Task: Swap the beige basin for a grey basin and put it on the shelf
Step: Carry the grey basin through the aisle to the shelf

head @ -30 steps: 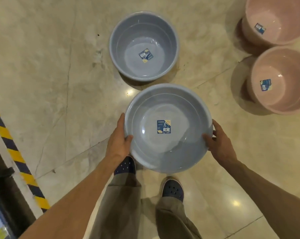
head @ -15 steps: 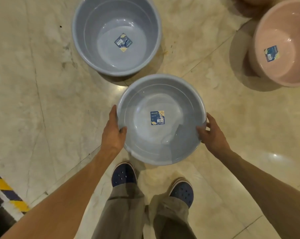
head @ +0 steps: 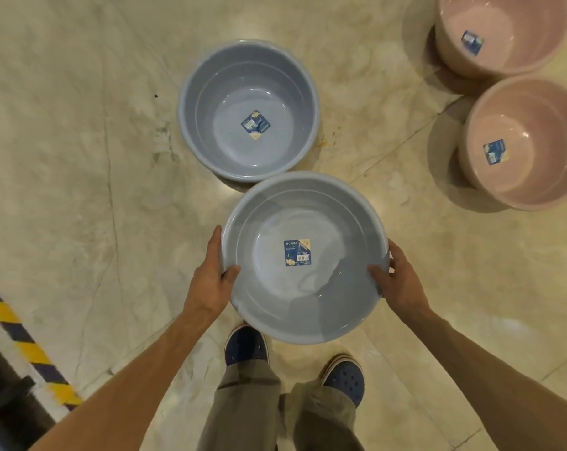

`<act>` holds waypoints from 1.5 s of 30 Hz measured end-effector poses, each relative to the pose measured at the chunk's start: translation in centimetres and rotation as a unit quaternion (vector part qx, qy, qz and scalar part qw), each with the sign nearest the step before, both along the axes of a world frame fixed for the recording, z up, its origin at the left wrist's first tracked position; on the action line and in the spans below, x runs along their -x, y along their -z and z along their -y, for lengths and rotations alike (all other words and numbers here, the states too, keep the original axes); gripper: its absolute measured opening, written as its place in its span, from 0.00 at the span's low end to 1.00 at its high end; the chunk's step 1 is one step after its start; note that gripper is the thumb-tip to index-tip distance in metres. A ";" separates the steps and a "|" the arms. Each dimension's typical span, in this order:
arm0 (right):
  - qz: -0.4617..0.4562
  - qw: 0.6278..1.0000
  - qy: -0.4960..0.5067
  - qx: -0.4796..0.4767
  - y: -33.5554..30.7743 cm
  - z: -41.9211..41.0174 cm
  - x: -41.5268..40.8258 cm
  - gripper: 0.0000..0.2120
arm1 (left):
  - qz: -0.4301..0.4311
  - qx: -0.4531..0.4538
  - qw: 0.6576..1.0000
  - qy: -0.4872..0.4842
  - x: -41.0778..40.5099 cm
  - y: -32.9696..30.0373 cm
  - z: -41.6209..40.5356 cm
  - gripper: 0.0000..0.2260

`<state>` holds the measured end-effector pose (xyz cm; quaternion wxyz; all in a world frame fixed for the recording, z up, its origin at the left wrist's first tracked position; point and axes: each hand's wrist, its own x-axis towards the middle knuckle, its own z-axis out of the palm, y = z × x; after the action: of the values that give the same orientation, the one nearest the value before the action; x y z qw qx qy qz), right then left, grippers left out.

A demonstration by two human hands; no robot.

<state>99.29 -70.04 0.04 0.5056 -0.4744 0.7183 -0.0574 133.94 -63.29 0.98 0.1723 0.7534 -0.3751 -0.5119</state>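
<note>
The round grey plastic basin (head: 304, 258) is lifted clear of the marble floor (head: 80, 157), above the person's feet; the left hand (head: 212, 281) and right hand (head: 401, 284) each grip opposite rims. The carrying step seems underway; next, find the shelf, not in view.

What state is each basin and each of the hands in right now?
Held grey basin: upright, empty, lifted above the floor, gripped at both sides of its rim.
Grey basin on the floor: upright, empty, untouched.
Two beige basins: upright, empty, standing on the floor at the right.
Left hand: grips the held basin's rim.
Right hand: grips the opposite rim.
</note>
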 end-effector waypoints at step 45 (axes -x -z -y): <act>0.045 0.987 0.101 -0.113 6.1 28.0 -16.8 0.37 | 0.078 -0.104 0.991 0.034 -16.3 3.3 33.0 0.39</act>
<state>116.11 -98.07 -6.04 0.5790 -0.3364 0.7412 -0.0480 150.22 -96.30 -2.32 0.0458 0.7914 -0.3579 -0.4935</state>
